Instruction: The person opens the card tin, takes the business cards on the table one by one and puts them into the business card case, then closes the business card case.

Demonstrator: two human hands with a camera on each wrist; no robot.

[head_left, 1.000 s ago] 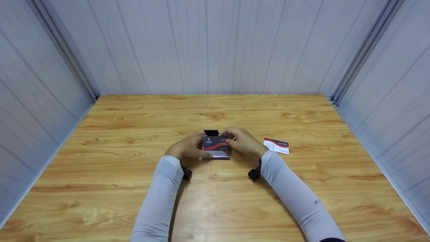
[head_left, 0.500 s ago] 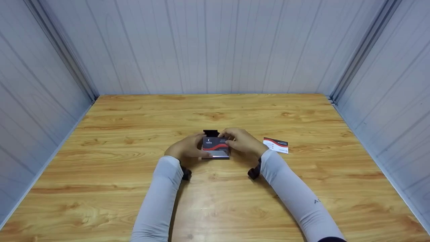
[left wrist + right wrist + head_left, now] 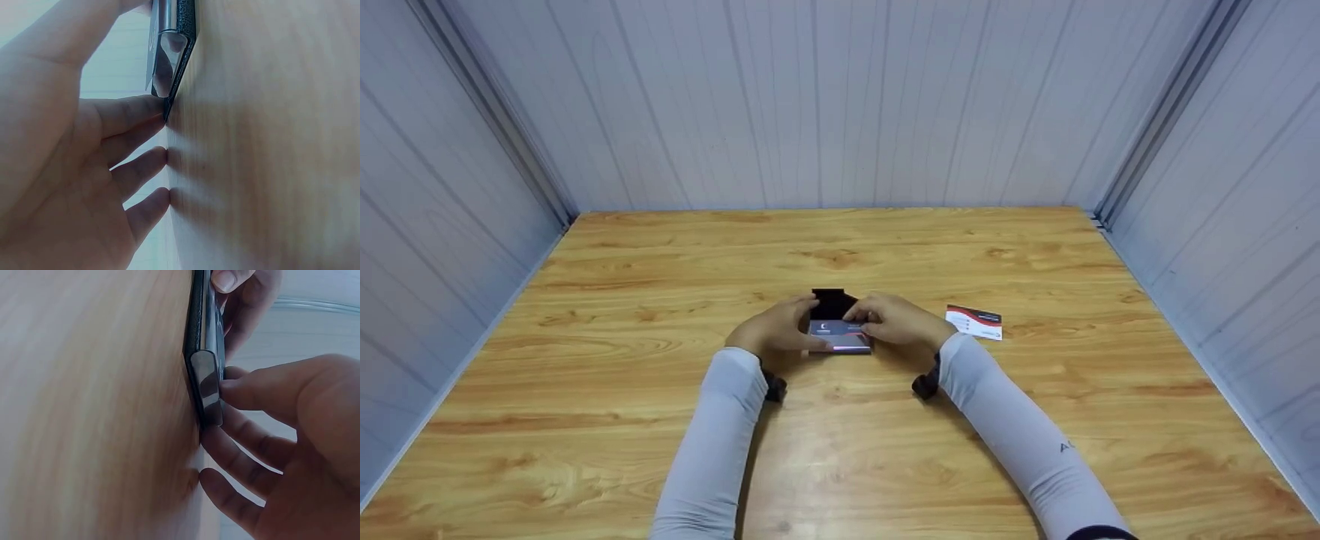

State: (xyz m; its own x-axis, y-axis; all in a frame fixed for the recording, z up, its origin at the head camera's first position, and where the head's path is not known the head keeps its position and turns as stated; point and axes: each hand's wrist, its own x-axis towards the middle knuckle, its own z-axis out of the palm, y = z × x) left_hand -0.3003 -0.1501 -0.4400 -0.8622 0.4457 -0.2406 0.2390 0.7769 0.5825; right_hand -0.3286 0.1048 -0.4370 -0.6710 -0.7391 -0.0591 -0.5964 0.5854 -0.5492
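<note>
A black business card case (image 3: 829,303) lies opened on the table, its metal edge showing in both wrist views. A dark business card (image 3: 834,328) with a red stripe sits partly in its metal pocket. My left hand (image 3: 774,327) holds the case from the left, thumb across the near metal edge and fingers at the far side. From the right, my right hand (image 3: 906,321) pinches the card's upper right part between thumb and index finger. Its other fingers (image 3: 236,458) reach to the case's far edge and the tabletop.
Another business card (image 3: 973,322), white with red and black, lies flat to the right of my right hand. The wood-grain table (image 3: 840,450) meets pale panel walls (image 3: 840,105) at the back and both sides.
The card has slid toward me, deeper into the case's pocket, uncovering more of the black interior. My right fingers have moved slightly nearer with it; the left hand stays in place.
</note>
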